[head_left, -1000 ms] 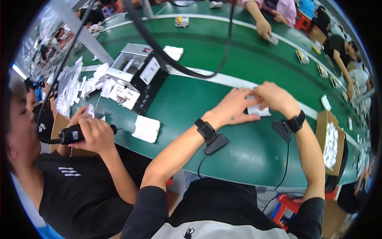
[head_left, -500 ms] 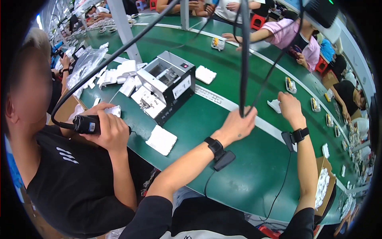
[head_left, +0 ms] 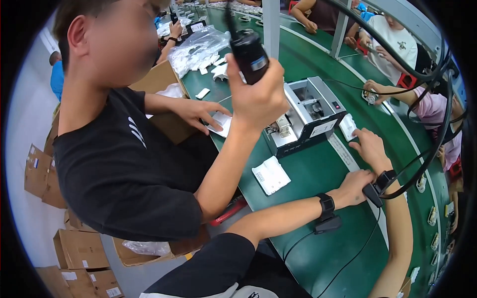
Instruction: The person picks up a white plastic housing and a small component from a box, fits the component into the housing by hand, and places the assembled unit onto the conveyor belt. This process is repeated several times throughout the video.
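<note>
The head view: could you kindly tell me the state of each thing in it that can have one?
Left hand: fingers bent, over the white strip.
Right hand: fingers at the far white case; grip unclear.
Far white case: flat, beside the machine.
Near white case: flat on the table.
Machine: top open, inner parts exposed.
Black tool: raised in a co-worker's hand.
Cardboard box: open.
Plastic bag: crumpled.
</note>
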`<state>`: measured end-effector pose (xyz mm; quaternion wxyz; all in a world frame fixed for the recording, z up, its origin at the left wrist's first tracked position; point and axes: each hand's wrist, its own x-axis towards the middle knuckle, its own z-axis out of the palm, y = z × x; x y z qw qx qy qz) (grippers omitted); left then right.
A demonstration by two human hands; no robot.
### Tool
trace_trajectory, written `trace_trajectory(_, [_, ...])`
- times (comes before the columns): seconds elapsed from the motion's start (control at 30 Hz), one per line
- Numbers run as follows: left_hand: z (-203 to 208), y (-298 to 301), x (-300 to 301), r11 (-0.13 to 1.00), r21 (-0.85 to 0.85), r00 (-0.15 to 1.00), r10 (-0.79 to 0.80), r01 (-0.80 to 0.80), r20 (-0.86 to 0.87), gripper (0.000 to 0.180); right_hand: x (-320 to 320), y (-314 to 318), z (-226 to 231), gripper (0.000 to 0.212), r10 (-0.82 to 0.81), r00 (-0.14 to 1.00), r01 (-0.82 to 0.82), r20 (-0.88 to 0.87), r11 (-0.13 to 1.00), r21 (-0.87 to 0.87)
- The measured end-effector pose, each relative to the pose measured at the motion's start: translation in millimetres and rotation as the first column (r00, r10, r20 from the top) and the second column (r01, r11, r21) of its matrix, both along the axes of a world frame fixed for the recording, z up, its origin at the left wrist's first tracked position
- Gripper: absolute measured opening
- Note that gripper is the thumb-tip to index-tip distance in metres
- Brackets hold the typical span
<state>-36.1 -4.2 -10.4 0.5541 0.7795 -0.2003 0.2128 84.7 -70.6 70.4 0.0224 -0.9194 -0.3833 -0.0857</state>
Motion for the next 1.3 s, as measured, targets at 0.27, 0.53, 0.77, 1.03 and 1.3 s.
trace_trajectory(0.27, [4.8, 11.7, -1.0, 0.993, 0.107, 0.999, -0.045, 0.047, -0.025, 0.023, -7.1, -12.4, -12.7, 0.022, -0.192, 0.98, 0.193, -0.047, 0.981, 0.015])
trace_trajectory(0.53, [-1.4, 12.9, -5.1, 0.951, 0.298, 0.997, -0.079, 0.078, -0.01, 0.027, -16.2, -19.8, -24.9, 0.027, -0.263, 0.936, 0.29, -0.235, 0.952, 0.093])
trace_trajectory(0.77, [29.6, 15.6, -8.0, 0.99, 0.055, 0.972, -0.116, 0.13, -0.204, 0.013, 14.9, -69.2, -32.5, 0.025, -0.159, 0.981, 0.164, -0.113, 0.986, 0.036])
trace_trajectory(1.03, [18.6, 15.8, 12.1, 0.994, 0.081, 0.996, 0.072, -0.076, 0.05, 0.047, -49.8, -102.6, 12.5, 0.025, -0.354, 0.923, 0.352, -0.147, 0.935, -0.042])
trace_trajectory(1.3, [20.9, 14.4, -4.9, 0.896, 0.392, 0.957, -0.27, 0.209, 0.106, 0.053, -144.0, -147.9, 14.5, 0.03, -0.303, 0.902, 0.341, -0.308, 0.937, 0.079])
